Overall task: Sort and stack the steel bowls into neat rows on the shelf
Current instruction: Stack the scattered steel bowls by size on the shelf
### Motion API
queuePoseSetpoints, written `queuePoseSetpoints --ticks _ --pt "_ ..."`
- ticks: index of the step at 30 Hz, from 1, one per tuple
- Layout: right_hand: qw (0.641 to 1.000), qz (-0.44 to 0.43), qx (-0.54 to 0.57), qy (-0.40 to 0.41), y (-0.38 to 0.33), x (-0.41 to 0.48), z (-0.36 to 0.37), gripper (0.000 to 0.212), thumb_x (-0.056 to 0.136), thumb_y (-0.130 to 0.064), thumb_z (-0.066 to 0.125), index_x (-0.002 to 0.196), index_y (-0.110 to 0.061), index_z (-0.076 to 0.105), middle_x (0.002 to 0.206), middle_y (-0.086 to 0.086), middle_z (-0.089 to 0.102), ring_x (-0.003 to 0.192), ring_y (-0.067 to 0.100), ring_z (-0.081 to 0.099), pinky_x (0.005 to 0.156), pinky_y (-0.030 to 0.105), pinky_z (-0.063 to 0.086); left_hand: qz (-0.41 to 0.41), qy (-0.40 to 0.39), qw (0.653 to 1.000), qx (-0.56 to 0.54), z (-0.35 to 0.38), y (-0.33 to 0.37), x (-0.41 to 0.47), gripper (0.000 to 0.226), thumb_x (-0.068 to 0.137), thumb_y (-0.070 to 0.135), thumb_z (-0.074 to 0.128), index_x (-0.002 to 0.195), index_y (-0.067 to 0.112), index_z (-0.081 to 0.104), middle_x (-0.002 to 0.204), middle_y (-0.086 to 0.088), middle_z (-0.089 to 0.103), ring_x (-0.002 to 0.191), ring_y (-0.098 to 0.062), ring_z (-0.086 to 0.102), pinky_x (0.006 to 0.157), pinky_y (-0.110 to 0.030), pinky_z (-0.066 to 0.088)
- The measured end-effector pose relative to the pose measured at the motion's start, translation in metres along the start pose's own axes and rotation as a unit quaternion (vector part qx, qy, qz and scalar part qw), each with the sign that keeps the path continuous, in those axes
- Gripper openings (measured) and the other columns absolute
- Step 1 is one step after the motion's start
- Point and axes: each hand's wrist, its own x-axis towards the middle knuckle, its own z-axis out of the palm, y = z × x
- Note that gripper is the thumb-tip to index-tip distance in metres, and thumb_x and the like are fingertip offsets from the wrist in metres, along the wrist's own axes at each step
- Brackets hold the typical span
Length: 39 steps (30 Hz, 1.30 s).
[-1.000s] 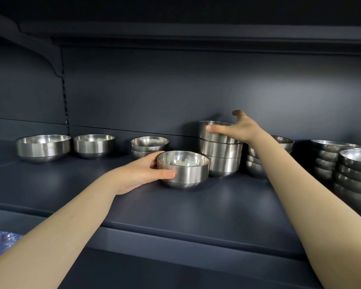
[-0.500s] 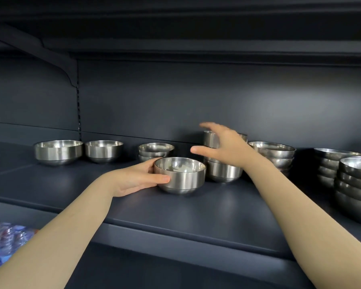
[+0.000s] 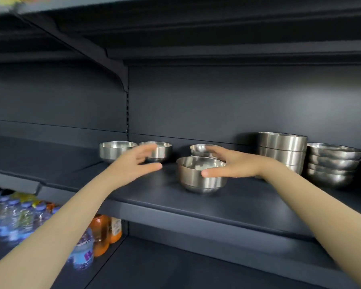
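Just right of the frame's centre, near the front edge of the dark grey metal shelf, stands a lone round bowl of polished steel, upright and apart from the stacks behind it. It should feel light and quite rigid, but the shiny wall looks slippery. The safest hold is probably across the mouth, thumb on the outer wall and fingers over the opposite rim. A knock would more likely clang or scuff than break it. Its hollow shows only a pale reflection, so it appears empty. The right hand spans it, thumb tip against the near wall and straight fingers reaching past the far rim, not visibly clamped. To the left, the left hand hovers with fingers spread wide, holding nothing. Behind the lone bowl sits a low nest of smaller steel bowls. Further right stand a tall stack of straight-walled steel bowls and a stack of rounder steel bowls, each nested, with nothing seen in the top ones. At centre left, two single steel bowls stand side by side, insides hidden by the angle. Blurred plastic bottles fill the shelf at lower left.
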Motion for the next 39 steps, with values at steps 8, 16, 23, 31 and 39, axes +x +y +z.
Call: queuePoseSetpoints --ticks 8,16,23,31,39 --pt "0.997 0.037 0.025 0.067 -0.064 0.064 0.025 0.112 0.051 -0.073 0.077 0.145 -0.043 0.025 0.147 -0.015 0.035 0.139 0.006 0.032 0.114 0.034 0.03 -0.08 0.13 0.982 0.113 -0.094 -0.075 0.027 0.102 0.077 0.047 0.076 0.155 0.022 0.014 0.163 0.0 -0.004 0.149 -0.023 0.0 0.119 -0.044 0.013" --pt "0.95 0.056 0.124 0.281 -0.111 0.142 0.012 0.11 0.06 -0.064 0.079 0.148 -0.024 0.027 0.148 -0.005 0.04 0.135 0.019 0.039 0.107 0.033 0.038 -0.143 0.028 0.989 -0.03 -0.122 -0.108 0.061 0.12 0.075 0.047 0.077 0.154 0.029 -0.011 0.163 0.002 -0.004 0.149 -0.02 0.009 0.117 -0.04 0.019" --pt "0.947 0.089 0.134 0.278 -0.121 0.209 0.025 0.104 0.064 -0.06 0.079 0.147 -0.023 0.03 0.148 0.001 0.041 0.135 0.022 0.041 0.107 0.031 0.036 -0.161 0.042 0.984 -0.066 -0.11 -0.125 0.069 0.118 0.077 0.05 0.075 0.154 0.024 -0.01 0.162 0.0 0.013 0.146 -0.021 0.022 0.113 -0.037 0.025" --pt "0.959 0.116 0.071 0.25 -0.113 0.234 0.043 0.107 0.064 -0.064 0.076 0.148 -0.023 0.024 0.148 0.003 0.041 0.137 0.027 0.039 0.107 0.035 0.037 -0.167 0.031 0.985 -0.033 -0.105 -0.133 0.069 0.123 0.076 0.051 0.075 0.153 0.017 -0.015 0.158 -0.001 0.022 0.143 -0.021 0.027 0.11 -0.033 0.028" --pt "0.961 0.113 0.106 0.228 -0.101 0.232 0.047 0.105 0.069 -0.06 0.076 0.15 -0.021 0.023 0.154 -0.001 0.034 0.14 0.023 0.035 0.104 0.03 0.033 -0.151 0.049 0.986 -0.041 -0.102 -0.132 0.066 0.119 0.077 0.049 0.075 0.154 0.014 -0.01 0.159 -0.001 0.021 0.144 -0.02 0.026 0.112 -0.032 0.026"
